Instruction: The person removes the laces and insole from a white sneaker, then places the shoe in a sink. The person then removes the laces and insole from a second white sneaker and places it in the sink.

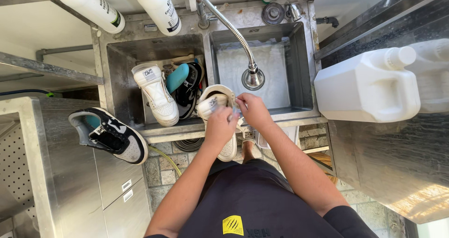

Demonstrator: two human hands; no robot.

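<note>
My left hand (220, 126) grips a white sneaker (216, 102) held over the front rim of the double steel sink (299, 114). At the shoe's opening, my right hand (252, 109) pinches something small near the collar; what it holds I cannot make out. Another white sneaker (156, 93) stands in the left basin, with a teal brush or insert (177, 77) and a black shoe (189, 93) beside it. The flexible faucet head (253, 78) hangs over the right basin.
A black-and-white sneaker (110, 135) lies on the steel counter at left. Two white bottles (161, 9) stand behind the sink. A large white jug (369, 86) sits on the dark counter at right. A coiled hose (189, 144) lies below the sink.
</note>
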